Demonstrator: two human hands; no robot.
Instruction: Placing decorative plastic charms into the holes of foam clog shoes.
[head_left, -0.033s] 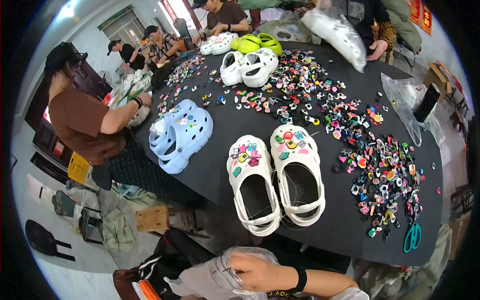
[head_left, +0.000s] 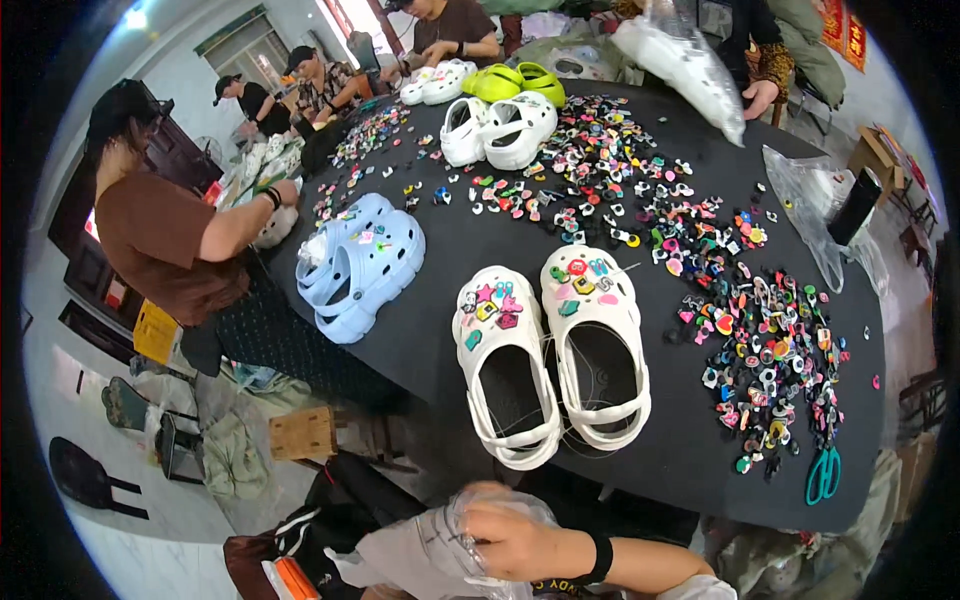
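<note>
Nothing much has moved since the earlier frame: the right hand (head_left: 515,540) is still low at the near edge, below the table, its fingers closed on a clear plastic bag (head_left: 420,555), and the clogs lie where they lay. The left hand is out of view, so whether it is open or closed cannot be told.

The bag sits at the person's lap, near and a little left of the white clogs (head_left: 550,355), which stand on the black table (head_left: 440,300) just beyond the hand and well clear of it. The bag is thin, crumpled and see-through, bunched under the fingers; what it holds, if anything, cannot be made out. A black band circles the right wrist.

The white clogs are a pair, side by side, toes pointing far, heel straps toward the near edge. Their uppers carry small coloured charms: a pink star, a red round piece, teal and yellow bits. To their left lies a pale blue pair of clogs (head_left: 360,265), nested one upon the other. To the right a wide scatter of loose coloured charms (head_left: 760,340) covers the table, and teal scissors (head_left: 823,475) lie at the near right corner. Farther off stand more white clogs (head_left: 500,125) and a lime green pair (head_left: 515,82). A person in a brown shirt (head_left: 160,240) works at the left side of the table.
</note>
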